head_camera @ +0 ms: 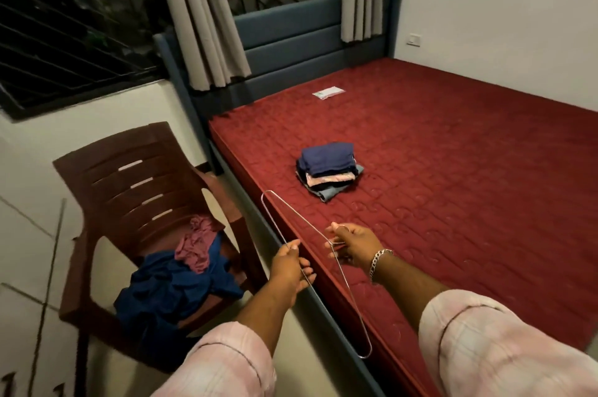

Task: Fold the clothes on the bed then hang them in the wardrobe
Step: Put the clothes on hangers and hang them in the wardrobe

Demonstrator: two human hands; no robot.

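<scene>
Both hands hold a wire hanger [312,262] over the bed's [453,170] near left edge: the left hand [289,267] grips its bottom bar, the right hand [351,246] pinches its neck. Folded clothes [328,170] sit stacked on the bed near that left edge.

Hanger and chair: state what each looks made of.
Hanger: thin bare metal wire, silvery with a slight shine, gripped by the left hand and the right hand. Chair: most likely moulded plastic, brown with a dull gloss; the slotted back looks formed in one piece.
</scene>
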